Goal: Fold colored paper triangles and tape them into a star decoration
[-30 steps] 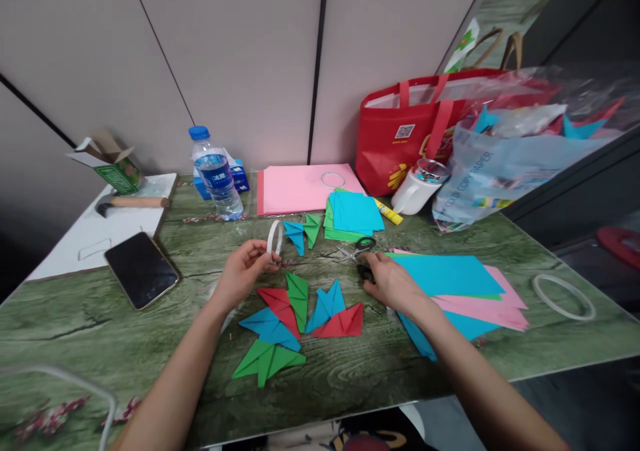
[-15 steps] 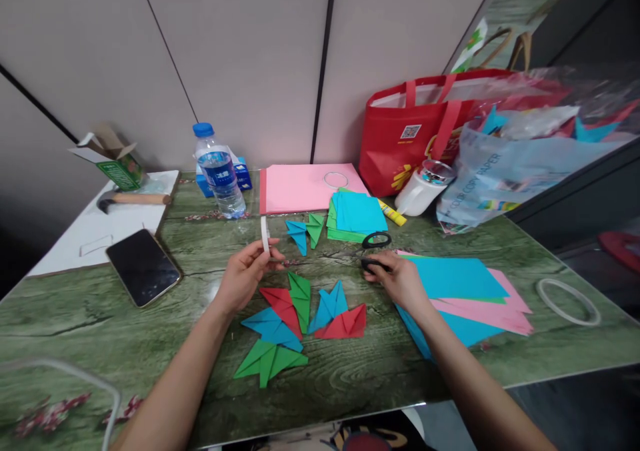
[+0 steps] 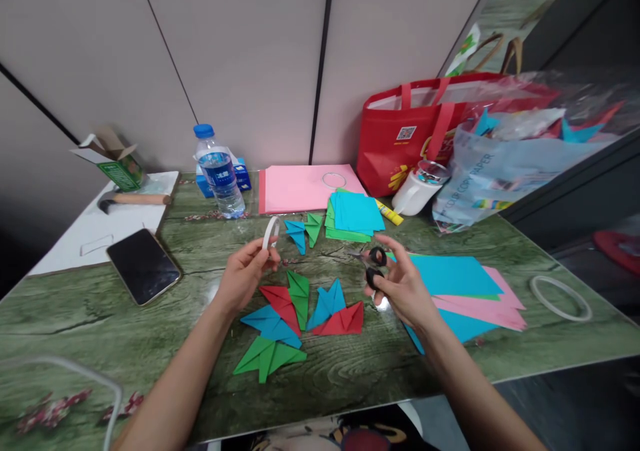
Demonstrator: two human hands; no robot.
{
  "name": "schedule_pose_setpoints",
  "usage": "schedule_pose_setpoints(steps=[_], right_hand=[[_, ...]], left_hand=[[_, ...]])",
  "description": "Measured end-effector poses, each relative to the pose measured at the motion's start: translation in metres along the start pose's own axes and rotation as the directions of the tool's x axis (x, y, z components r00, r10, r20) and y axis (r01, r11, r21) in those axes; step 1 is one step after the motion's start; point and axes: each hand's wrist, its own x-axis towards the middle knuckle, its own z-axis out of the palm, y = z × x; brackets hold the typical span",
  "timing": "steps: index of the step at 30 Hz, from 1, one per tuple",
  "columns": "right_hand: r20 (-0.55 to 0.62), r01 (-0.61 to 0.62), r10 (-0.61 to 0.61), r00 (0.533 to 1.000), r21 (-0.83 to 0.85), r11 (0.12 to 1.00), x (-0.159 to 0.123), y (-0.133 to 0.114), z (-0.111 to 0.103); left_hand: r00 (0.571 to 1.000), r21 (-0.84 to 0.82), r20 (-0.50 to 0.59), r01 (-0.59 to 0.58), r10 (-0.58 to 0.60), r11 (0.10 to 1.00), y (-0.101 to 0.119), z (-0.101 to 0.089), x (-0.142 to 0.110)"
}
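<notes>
White ring (image 3: 271,233), pinched near upright in the fingers of the left hand (image 3: 247,272), over the middle of the tabletop (image 3: 200,254)! Folded papers (image 3: 281,306) fan out toward the near edge. Now scissors (image 3: 367,258), blades leftward, the right hand's (image 3: 404,289) fingers grasping their black handles! Coloured sheets (image 3: 445,274) follow, then a pale ring (image 3: 567,315) by the right edge.

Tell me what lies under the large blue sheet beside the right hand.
A thin green edge, pink paper and more blue paper stick out from beneath the large blue sheet. Whatever else lies there is covered.
</notes>
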Motion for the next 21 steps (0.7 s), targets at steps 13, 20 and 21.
schedule_pose_setpoints(steps=[13, 20, 21], right_hand=[[0.113, 0.150, -0.127, 0.985, -0.222, 0.963, -0.001, 0.001, 0.017], [0.181, 0.191, -0.153, 0.971, -0.213, 0.958, -0.005, -0.002, 0.031], [0.183, 0.231, -0.192, 0.964, -0.224, 0.947, -0.005, -0.002, 0.033]], left_hand=[[0.999, -0.016, 0.041, 0.005, -0.004, 1.000, 0.002, 0.007, -0.003], [1.000, 0.014, -0.012, -0.003, 0.003, 1.000, 0.003, 0.009, -0.004], [1.000, 0.024, -0.019, -0.018, 0.018, 1.000, 0.002, 0.008, -0.004]])
